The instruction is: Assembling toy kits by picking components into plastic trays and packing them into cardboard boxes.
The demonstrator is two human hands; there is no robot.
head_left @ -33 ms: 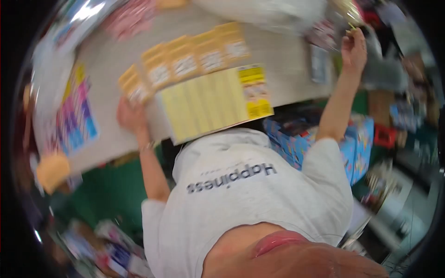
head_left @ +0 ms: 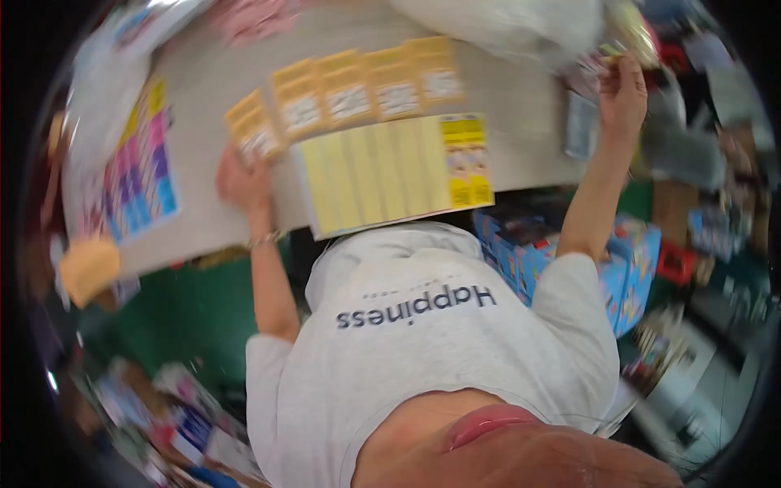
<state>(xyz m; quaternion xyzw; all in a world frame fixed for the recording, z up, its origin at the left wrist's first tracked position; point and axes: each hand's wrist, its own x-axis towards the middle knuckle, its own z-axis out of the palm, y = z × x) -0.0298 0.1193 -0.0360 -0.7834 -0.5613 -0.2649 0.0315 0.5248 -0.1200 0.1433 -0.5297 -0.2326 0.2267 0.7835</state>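
Note:
My left hand (head_left: 246, 180) is at the near end of a small orange packet with a white printed label (head_left: 254, 128), its fingers closed about that end. The packet lies tilted at the left of a row of similar orange packets (head_left: 348, 91). Nearer to me is a flat sheet of pale yellow strips (head_left: 378, 175) with a bright yellow printed panel at its right end. My right hand (head_left: 625, 96) is stretched to the far right of the table, fingertips pinched at a small yellowish thing, too blurred to name, beside clear plastic wrapping.
Colourful printed sheets (head_left: 142, 175) lie at the left of the table (head_left: 521, 122), with an orange piece (head_left: 89, 268) at its corner. A large clear plastic bag (head_left: 521, 24) covers the far edge. Blue patterned boxes (head_left: 630, 272) stand below the table on my right.
The whole view has shifted, so the table and packets sit farther right in the picture. Both hands keep nearly the same places relative to the things beside them.

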